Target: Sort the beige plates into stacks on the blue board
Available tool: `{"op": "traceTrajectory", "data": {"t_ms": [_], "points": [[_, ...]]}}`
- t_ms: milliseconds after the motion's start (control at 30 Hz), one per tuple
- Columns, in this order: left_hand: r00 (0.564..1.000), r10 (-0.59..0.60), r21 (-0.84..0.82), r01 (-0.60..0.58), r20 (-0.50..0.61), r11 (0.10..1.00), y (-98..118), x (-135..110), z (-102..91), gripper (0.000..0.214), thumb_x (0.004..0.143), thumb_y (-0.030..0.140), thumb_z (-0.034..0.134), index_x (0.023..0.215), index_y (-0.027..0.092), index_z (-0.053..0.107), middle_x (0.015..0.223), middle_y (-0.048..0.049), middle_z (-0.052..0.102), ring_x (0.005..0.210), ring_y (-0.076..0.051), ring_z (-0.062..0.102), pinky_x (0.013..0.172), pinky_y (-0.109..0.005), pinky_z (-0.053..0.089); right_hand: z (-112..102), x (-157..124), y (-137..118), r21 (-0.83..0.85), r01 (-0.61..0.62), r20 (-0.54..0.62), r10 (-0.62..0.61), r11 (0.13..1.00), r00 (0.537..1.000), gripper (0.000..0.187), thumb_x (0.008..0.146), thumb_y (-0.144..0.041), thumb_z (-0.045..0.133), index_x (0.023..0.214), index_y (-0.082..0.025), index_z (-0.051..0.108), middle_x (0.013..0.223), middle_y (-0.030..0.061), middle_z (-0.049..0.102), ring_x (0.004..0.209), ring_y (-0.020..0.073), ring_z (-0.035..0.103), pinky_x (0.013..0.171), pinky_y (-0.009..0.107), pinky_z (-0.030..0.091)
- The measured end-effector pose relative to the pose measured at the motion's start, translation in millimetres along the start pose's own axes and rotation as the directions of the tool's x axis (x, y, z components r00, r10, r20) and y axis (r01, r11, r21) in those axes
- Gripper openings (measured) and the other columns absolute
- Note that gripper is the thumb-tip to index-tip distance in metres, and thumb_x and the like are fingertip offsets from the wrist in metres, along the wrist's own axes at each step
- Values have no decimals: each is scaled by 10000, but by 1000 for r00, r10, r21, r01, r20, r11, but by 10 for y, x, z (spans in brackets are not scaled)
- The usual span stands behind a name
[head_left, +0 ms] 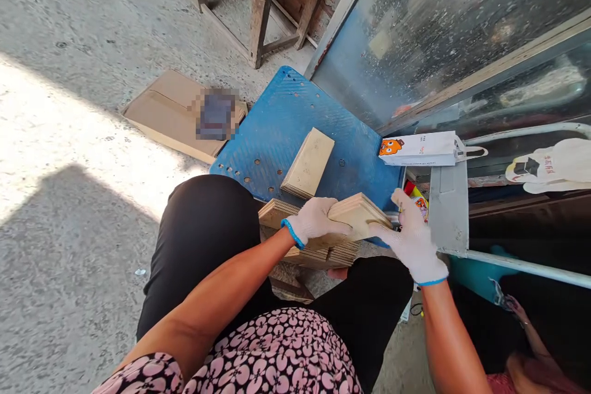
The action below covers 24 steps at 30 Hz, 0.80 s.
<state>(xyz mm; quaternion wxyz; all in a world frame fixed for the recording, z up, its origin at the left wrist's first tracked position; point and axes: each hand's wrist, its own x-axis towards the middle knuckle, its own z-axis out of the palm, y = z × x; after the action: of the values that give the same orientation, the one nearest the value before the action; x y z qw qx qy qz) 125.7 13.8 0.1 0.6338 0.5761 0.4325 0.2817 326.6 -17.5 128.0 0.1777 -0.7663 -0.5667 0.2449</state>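
Observation:
Both my hands wear white knit gloves. My left hand [314, 220] is closed on the left end of a small stack of thin plywood pieces [357, 212]. My right hand [412, 239] grips the right end of the same stack. Below it, more plywood pieces [323, 254] are piled between my knees. One separate plywood block [308, 163] lies on the blue perforated board [281, 129] just beyond my hands.
A flattened cardboard box [170, 112] lies on the concrete floor to the left. Wooden table legs [261, 6] stand at the back. A white carton with an orange figure [422, 149] sits on a metal frame [447, 203] at the right, beside a glass panel [443, 24].

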Motion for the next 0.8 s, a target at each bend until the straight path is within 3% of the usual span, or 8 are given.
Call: {"op": "traceTrajectory", "data": {"t_ms": [100,200,333,433,600,700,800], "points": [[995,39,102,-48,87,994,44,-58,48,459,557,607,784,736,203,661,697,34,638,740,-179,605,591,-225,411,-69,64,-129,-171,105,271,-55,980,961,784,505,-345,890,1246,-319,637,1171,27,680,1088,303,594,964,429,460],[988,77,128,-94,135,987,36,-81,96,452,562,606,783,733,208,654,678,40,613,713,-165,582,579,-219,383,57,64,-77,-151,89,414,-18,984,910,625,532,-356,876,1127,-276,701,968,15,730,871,251,646,843,388,509],[981,100,155,-126,165,980,-23,-62,97,407,564,572,797,732,225,666,673,44,612,677,-155,574,593,-222,374,230,-24,128,-60,-6,391,29,998,920,489,575,-374,851,1028,-243,721,919,17,736,837,227,651,815,359,519],[973,89,164,-125,215,978,-38,-15,31,354,521,492,842,715,245,678,684,48,635,689,-161,593,621,-221,392,312,-139,214,-101,-10,337,43,995,940,474,613,-447,830,1032,-259,711,946,18,731,850,226,653,796,350,516],[954,-95,306,4,283,952,104,8,-242,375,392,338,889,715,268,711,702,21,664,806,-242,643,732,-266,454,518,-275,80,-206,-37,275,94,978,957,454,616,-541,805,968,-273,706,836,11,710,767,229,638,686,335,498],[963,-222,372,153,152,915,266,-85,-496,407,467,327,855,861,311,750,937,1,720,995,-289,643,889,-314,451,743,-286,-54,-211,-47,290,108,976,951,449,596,-547,813,946,-286,709,813,15,698,764,235,629,673,334,489],[975,-215,408,217,-50,887,409,-206,-727,604,512,280,843,1089,390,705,1156,27,681,1151,-306,593,987,-351,405,1028,-257,-118,-210,-27,370,105,977,923,467,602,-557,808,977,-299,705,846,23,703,820,261,636,718,351,484]]}}
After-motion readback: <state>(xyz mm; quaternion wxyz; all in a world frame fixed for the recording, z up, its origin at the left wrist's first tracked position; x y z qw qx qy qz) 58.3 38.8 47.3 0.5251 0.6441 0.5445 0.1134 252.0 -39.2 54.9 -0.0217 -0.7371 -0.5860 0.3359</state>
